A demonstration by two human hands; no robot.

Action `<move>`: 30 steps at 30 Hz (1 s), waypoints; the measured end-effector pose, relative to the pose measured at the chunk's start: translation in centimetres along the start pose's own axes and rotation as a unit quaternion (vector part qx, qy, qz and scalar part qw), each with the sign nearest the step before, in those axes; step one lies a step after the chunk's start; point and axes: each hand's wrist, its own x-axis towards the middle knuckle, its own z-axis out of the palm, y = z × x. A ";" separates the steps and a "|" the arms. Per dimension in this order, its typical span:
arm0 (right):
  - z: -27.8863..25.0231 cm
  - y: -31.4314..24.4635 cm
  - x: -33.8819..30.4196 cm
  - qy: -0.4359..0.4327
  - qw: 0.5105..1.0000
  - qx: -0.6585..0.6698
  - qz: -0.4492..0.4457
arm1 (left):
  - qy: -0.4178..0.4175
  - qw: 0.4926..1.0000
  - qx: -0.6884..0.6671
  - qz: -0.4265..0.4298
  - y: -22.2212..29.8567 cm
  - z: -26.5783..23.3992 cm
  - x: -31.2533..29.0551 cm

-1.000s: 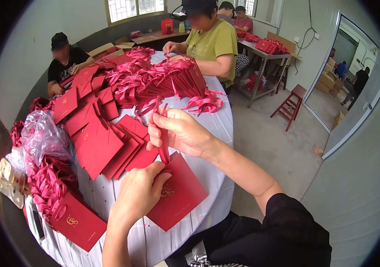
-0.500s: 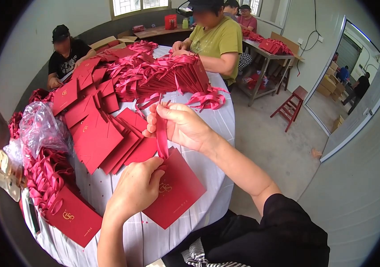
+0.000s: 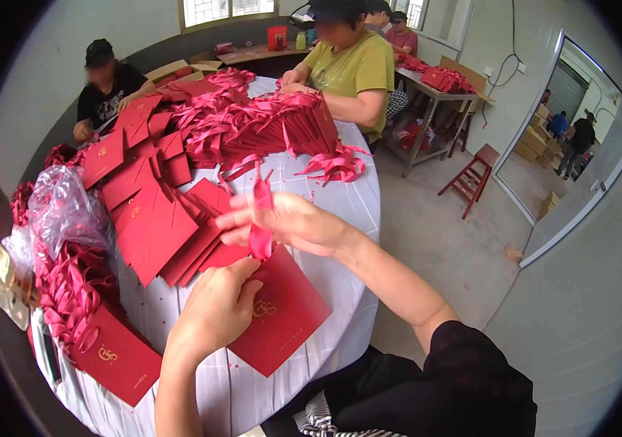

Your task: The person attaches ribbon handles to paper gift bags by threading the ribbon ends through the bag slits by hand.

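Observation:
A flat, square red paper envelope [image 3: 285, 313] with a gold emblem hangs tilted over the near side of the table. My left hand [image 3: 209, 309] pinches its upper left corner between thumb and fingers. From that corner a red ribbon [image 3: 262, 195] rises past my right hand [image 3: 296, 224], its top standing above the fingers. My right hand's fingers are stretched out to the left and smeared by motion; the ribbon passes beside them, and no firm grip on it shows. Just beyond my left hand lies a fanned pile of red envelopes [image 3: 154, 229].
Ribboned envelopes stand in a dense row [image 3: 274, 131] across the white-covered table [image 3: 351, 291]. At the left are a clear plastic bag [image 3: 67, 204] and another ribboned envelope [image 3: 118, 357]. Co-workers sit at the far side. A red stool [image 3: 471, 182] stands on the floor at right.
My right hand's fingers have opened from their pinch on the ribbon and stretched leftward, the hand sinking slightly. My left hand still holds the envelope in nearly the same place.

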 end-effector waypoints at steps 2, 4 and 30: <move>-0.1 1.1 -0.8 -0.016 0.996 -0.077 0.039 | 0.008 1.000 0.001 0.004 -0.5 0.0 0.0; 0.3 2.1 -1.1 0.021 0.995 -0.078 0.050 | 0.018 1.000 0.016 0.020 -0.7 -0.1 0.0; 2.6 5.1 2.0 0.084 0.941 -0.317 -0.083 | 0.183 0.904 -0.327 -0.207 -7.6 -0.5 -3.8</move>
